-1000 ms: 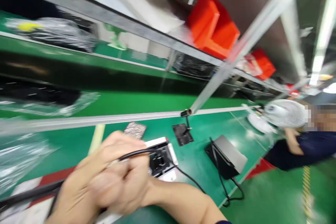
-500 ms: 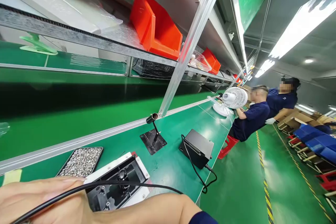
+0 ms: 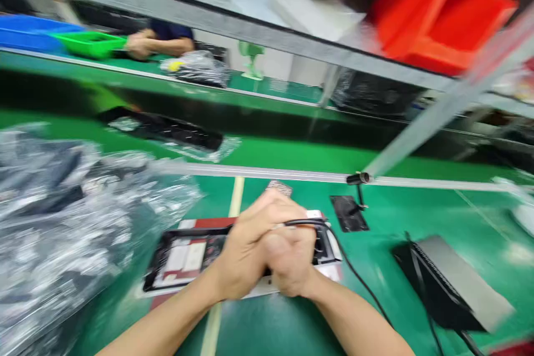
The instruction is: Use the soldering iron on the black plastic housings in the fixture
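Note:
My left hand (image 3: 246, 239) and my right hand (image 3: 290, 258) are pressed together, fingers curled, over the middle of a long black housing (image 3: 152, 267). Whatever lies inside the two closed hands is hidden. A black cable (image 3: 354, 270) starts at the top of the hands and hangs off to the right. The housing rests in a white and dark-red fixture (image 3: 267, 288) on the green bench. Just behind my hands shows part of a tray of small metal pieces (image 3: 280, 187), mostly covered. Some motion blur softens the view.
Clear plastic bags with dark parts (image 3: 92, 222) crowd the left. On the right are a black stand with a tube (image 3: 354, 211) and a black box with cords (image 3: 450, 283). Red bins (image 3: 438, 16) sit on the shelf above. Across the bench, another person's hands (image 3: 142, 44) are beside a green tray (image 3: 89, 44).
The view has swung left and down from the aisle to the bench. Both hands now show, pressed together over the housing; earlier only one arm and hand crossed the lower edge.

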